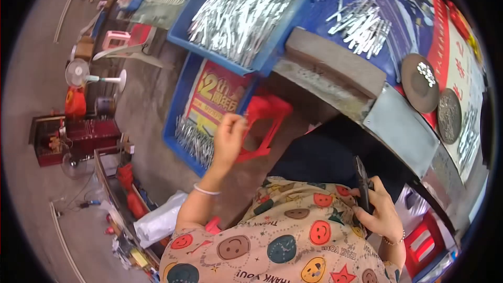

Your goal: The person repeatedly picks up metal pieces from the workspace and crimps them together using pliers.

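My left hand [229, 133] is raised with its fingers curled closed, beside the right side of the lower blue crate [170, 131]; whatever it may hold is hidden. A printed sheet [212, 91] and a pile of thin metal pieces [194, 139] lie in that crate. Close to my body on the right, my right hand [381, 210] is wrapped round a dark, slim object [361, 178], which stands nearly upright, its kind unclear. An upper blue crate [181, 34] holds a large heap of shiny metal strips [243, 18].
A red plastic stool [267, 126] stands by the left hand. On the bench are a grey metal block [335, 60], more metal strips [367, 29] and a brown round dish [419, 91] with small pieces. Another red stool [424, 243] is at lower right. A fan [78, 73] stands far left.
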A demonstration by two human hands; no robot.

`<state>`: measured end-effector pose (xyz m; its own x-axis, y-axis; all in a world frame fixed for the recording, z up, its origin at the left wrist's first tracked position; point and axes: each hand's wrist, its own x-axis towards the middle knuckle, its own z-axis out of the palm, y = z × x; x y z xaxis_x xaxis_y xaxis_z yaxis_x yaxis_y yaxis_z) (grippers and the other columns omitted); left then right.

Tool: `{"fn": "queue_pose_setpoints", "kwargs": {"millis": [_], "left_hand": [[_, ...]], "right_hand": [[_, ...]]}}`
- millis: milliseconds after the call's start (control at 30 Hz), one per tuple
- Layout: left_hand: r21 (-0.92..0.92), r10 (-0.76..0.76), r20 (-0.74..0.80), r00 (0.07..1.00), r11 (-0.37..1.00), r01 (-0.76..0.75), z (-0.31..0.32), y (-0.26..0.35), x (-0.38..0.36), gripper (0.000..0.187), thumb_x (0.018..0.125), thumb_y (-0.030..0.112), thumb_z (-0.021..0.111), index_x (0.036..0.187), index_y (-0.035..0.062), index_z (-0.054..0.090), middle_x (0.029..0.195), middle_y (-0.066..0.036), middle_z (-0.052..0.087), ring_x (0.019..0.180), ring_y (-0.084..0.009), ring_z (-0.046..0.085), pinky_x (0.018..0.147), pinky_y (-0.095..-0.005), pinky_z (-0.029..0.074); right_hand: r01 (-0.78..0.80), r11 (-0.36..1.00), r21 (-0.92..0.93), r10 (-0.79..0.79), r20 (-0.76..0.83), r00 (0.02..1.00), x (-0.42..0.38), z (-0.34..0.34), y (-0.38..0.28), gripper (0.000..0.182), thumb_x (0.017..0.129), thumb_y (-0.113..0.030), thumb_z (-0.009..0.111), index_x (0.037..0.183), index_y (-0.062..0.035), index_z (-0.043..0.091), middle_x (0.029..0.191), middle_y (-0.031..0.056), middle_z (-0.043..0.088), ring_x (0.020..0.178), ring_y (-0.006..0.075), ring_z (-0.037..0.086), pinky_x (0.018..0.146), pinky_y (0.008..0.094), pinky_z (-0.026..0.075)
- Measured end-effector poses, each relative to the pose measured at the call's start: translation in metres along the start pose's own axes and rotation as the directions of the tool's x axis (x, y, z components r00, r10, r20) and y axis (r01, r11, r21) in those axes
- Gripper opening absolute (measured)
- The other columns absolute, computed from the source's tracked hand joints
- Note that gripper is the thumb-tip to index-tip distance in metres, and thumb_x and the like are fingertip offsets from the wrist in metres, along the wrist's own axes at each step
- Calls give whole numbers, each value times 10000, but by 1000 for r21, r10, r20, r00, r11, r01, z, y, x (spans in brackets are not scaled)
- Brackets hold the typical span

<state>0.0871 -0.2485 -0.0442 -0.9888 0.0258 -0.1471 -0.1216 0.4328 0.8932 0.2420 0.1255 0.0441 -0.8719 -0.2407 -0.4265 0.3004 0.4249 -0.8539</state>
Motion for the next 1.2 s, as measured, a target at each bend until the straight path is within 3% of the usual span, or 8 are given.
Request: {"fn": "queue_pose_setpoints", "kwargs": {"millis": [67,200,400,500,600,833,1000,1200], "left_hand": [[291,78,-123,989,956,-39,-55,-38,-4,110,970,104,580,978,2,621,851,-32,649,802,-82,596,724,-235,472],[456,-12,-270,963,879,138,-127,-103,-34,106,939,102,622,932,-2,639,785,-23,640,746,-90,594,685,-250,475],[510,23,-319,947,847,151,-143,-132,-63,117,918,101,644,952,-8,669,783,-32,642,712,-108,582,682,-267,482],[568,64,-320,945,812,137,-141,-122,-65,123,900,87,639,954,-16,676,889,-140,669,780,-238,648,711,-338,502],[598,189,-327,926,800,48,-136,-98,-57,120,916,71,617,978,-13,676,949,-147,673,833,-246,649,748,-346,504],[290,403,40,914,871,-397,-11,66,-8,95,909,-10,608,986,-24,663,968,-150,667,875,-265,651,790,-340,514],[73,715,292,636,646,-760,92,174,51,144,914,-38,567,1038,-41,641,982,-169,672,909,-277,663,793,-315,507],[541,704,309,639,423,-727,196,206,165,160,883,14,535,1012,-21,623,1004,-229,673,937,-393,661,800,-445,533]], "right_hand": [[28,999,-31,-29,-47,998,7,11,2,333,736,-87,656,1050,20,688,1030,207,542,875,386,615,805,400,505],[31,999,-30,-32,-25,999,25,19,-13,268,744,-70,633,989,29,680,1009,198,551,872,397,625,798,415,505],[71,994,-85,-71,2,997,38,23,-20,276,775,-130,703,1004,24,692,984,185,570,842,372,637,770,401,510],[82,994,-67,-82,13,997,35,23,-15,307,780,-167,734,1026,14,701,998,185,573,845,368,640,769,403,513],[114,992,-48,-113,18,993,31,21,-10,312,792,-178,737,1042,5,706,1009,182,575,845,369,641,771,404,516],[175,985,4,-175,-40,984,29,28,4,275,883,-238,673,1059,-26,672,1129,181,550,909,365,633,818,401,516],[198,979,-44,-201,-104,974,16,33,16,279,899,-258,652,1012,-2,653,1155,205,531,918,370,616,816,416,515],[118,991,66,-97,-263,960,-11,37,42,291,892,-254,668,1085,-37,687,1122,210,545,906,384,618,807,406,520]]}}
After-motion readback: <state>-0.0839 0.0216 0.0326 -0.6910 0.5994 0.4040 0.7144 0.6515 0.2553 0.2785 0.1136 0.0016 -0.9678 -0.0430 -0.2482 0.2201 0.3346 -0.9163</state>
